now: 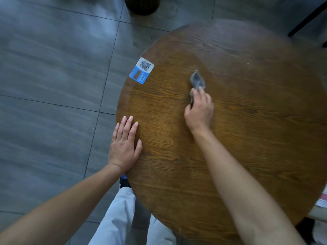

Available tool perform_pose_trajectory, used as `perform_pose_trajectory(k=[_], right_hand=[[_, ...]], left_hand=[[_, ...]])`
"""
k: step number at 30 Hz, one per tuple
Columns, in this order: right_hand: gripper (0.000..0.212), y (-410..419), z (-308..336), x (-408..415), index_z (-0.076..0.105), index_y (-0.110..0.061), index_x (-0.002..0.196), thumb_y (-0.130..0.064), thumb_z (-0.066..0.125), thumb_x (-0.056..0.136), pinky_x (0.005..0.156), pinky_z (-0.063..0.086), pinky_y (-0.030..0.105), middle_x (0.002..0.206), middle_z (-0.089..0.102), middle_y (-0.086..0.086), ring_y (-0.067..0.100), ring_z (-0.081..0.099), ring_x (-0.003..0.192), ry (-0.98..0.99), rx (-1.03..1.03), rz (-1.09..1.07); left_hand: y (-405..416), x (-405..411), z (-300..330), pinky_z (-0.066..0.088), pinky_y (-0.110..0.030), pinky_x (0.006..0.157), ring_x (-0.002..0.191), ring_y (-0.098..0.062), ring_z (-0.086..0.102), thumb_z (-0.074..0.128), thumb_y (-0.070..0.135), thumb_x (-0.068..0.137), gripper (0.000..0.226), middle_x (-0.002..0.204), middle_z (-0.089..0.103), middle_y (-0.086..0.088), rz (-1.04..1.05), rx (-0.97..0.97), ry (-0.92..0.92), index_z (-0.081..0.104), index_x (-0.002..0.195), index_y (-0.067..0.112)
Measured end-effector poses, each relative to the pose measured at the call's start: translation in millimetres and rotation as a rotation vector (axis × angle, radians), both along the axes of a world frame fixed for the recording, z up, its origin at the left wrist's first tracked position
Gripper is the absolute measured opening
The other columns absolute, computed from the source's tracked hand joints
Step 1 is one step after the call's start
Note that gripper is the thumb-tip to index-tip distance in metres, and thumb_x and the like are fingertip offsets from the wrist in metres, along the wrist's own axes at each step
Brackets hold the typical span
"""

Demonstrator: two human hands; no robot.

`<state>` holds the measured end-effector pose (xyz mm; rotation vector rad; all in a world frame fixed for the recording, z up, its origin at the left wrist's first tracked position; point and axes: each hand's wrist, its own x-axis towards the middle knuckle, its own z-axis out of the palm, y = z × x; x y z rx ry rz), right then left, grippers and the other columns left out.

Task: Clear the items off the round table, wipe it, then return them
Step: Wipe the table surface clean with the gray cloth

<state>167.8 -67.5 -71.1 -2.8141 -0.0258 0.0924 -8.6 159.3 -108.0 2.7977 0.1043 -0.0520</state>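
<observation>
A round wooden table [247,121] fills the right of the head view. My right hand [200,110] grips a grey cloth [197,80] and holds it down on the tabletop near the middle. My left hand [124,144] lies flat with straight fingers on the table's left edge. A blue and white QR-code sticker [141,70] is stuck flat on the wood at the far left edge.
Grey floor tiles [53,85] spread to the left. A dark mesh bin [141,5] stands beyond the table. A black chair leg [307,18] crosses the top right corner. Something white and pink [323,200] shows at the right edge. My light trousers [120,218] are below.
</observation>
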Motion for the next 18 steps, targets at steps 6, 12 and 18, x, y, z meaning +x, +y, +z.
perform_pose_trajectory(k=[6, 12, 18], right_hand=[[0.026, 19, 15, -120, 0.072, -0.021, 0.104, -0.013, 0.069, 0.079, 0.087, 0.053, 0.04, 0.121, 0.065, 0.0, 0.021, 0.059, 0.106, 0.117, 0.176, 0.405], [0.039, -62, 36, -144, 0.069, -0.015, 0.12, -0.01, 0.068, 0.081, 0.093, 0.053, 0.039, 0.114, 0.068, 0.003, 0.022, 0.063, 0.104, 0.043, 0.308, -0.006], [0.051, -88, 25, -172, 0.061, -0.014, 0.13, -0.014, 0.072, 0.081, 0.092, 0.053, 0.04, 0.122, 0.06, 0.006, 0.027, 0.061, 0.109, 0.143, 0.11, -0.212]], left_hand=[[-1, 1, 2, 0.013, -0.049, 0.129, 0.158, -0.03, 0.017, 0.041, 0.036, 0.097, 0.063, 0.167, 0.028, -0.013, 0.002, 0.005, -0.004, 0.041, 0.154, 0.007], [-2, 1, 10, 0.007, -0.048, 0.13, 0.159, -0.03, 0.011, 0.041, 0.039, 0.098, 0.065, 0.168, 0.024, -0.013, 0.003, -0.049, 0.054, 0.037, 0.155, 0.007], [-5, 2, 12, 0.009, -0.052, 0.129, 0.159, -0.032, 0.01, 0.042, 0.038, 0.097, 0.066, 0.168, 0.023, -0.017, 0.006, -0.061, 0.06, 0.038, 0.152, 0.003]])
